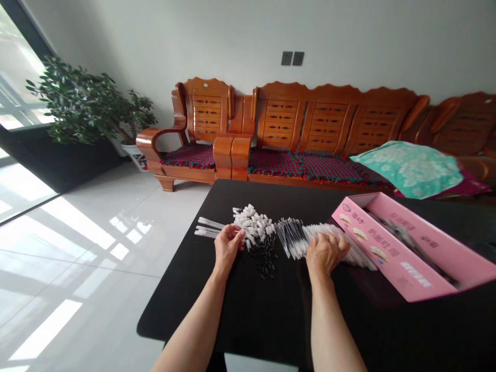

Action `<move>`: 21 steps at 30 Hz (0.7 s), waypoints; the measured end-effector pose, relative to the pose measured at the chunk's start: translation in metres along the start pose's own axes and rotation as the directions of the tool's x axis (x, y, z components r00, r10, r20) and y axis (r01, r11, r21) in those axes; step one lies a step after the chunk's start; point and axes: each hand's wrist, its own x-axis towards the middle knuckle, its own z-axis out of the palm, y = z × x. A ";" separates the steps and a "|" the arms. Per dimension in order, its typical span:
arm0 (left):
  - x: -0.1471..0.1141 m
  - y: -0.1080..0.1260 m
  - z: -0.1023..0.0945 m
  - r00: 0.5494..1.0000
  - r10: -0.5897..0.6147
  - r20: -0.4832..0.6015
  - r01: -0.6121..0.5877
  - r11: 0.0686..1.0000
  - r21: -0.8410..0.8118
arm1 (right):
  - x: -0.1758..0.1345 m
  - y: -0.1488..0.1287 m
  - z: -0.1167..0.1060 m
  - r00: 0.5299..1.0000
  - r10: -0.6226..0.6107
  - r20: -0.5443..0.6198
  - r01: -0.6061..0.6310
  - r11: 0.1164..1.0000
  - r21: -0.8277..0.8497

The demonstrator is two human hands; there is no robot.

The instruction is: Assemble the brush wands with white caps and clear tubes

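My left hand (pixel 228 247) is closed in a pinch at the left edge of a heap of small white caps (pixel 253 222). Whatever its fingertips grip is too small to make out. Beside it, several slim assembled pens or tubes (pixel 209 227) lie side by side. Small black plugs (pixel 264 258) spread below the white caps. Thin black-and-white rods (pixel 290 237) lie in a row between my hands. Over a pile of translucent plastic tubes (pixel 362 256), my right hand (pixel 326 250) rests with curled fingers, their tips partly hidden.
A pink open box (pixel 391 253) with dark contents stands on the right of the black table (pixel 248 315). Behind the table runs a wooden sofa (pixel 282 121) with a teal cushion (pixel 414 168). A potted plant (pixel 89 103) stands at left.
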 end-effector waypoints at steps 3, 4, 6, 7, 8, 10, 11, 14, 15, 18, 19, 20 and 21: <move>0.000 -0.001 -0.002 1.000 0.016 -0.016 -0.015 0.997 0.076 | -0.002 0.001 0.000 0.999 0.021 0.025 -0.021 1.000 -0.002; 0.000 -0.001 -0.002 1.000 0.021 -0.021 -0.018 0.993 0.112 | -0.003 0.002 0.000 0.999 0.028 0.038 -0.028 1.000 -0.003; -0.001 -0.001 -0.002 0.999 0.024 -0.027 -0.019 0.983 0.184 | -0.003 0.001 0.000 0.998 0.038 0.049 -0.037 0.999 -0.005; -0.002 -0.001 -0.002 0.999 0.024 -0.028 -0.017 0.976 0.216 | -0.003 0.000 0.000 0.998 0.038 0.045 -0.038 0.999 -0.005; -0.002 -0.001 -0.001 0.999 0.023 -0.026 -0.016 0.969 0.246 | -0.004 -0.001 0.000 0.999 0.035 0.038 -0.035 0.999 -0.003; -0.003 -0.001 0.001 0.999 0.028 -0.024 -0.020 0.952 0.304 | -0.004 -0.005 0.000 1.000 0.018 0.020 -0.018 1.000 0.009; -0.004 -0.001 0.002 0.999 0.036 -0.026 -0.025 0.942 0.334 | -0.004 -0.007 0.001 1.000 0.008 0.013 -0.008 1.000 0.021; -0.003 0.001 0.002 0.996 0.080 -0.041 -0.056 0.910 0.411 | -0.006 -0.013 0.001 1.000 -0.023 -0.008 0.023 0.997 0.073; -0.003 0.003 0.001 0.993 0.100 -0.058 -0.065 0.900 0.430 | -0.006 -0.015 0.001 0.999 -0.034 -0.015 0.036 0.995 0.093; 0.002 0.007 -0.012 0.969 0.182 -0.165 -0.081 0.870 0.487 | -0.008 -0.020 0.001 0.996 -0.078 -0.034 0.083 0.985 0.154; 0.004 0.009 -0.018 0.952 0.216 -0.217 -0.079 0.857 0.510 | -0.008 -0.021 0.001 0.995 -0.093 -0.036 0.098 0.980 0.174; 0.006 0.010 -0.025 0.930 0.254 -0.265 -0.076 0.839 0.539 | -0.009 -0.023 0.001 0.994 -0.105 -0.038 0.110 0.976 0.190; 0.008 0.010 -0.032 0.904 0.295 -0.309 -0.070 0.816 0.574 | -0.009 -0.024 0.001 0.993 -0.114 -0.038 0.120 0.972 0.202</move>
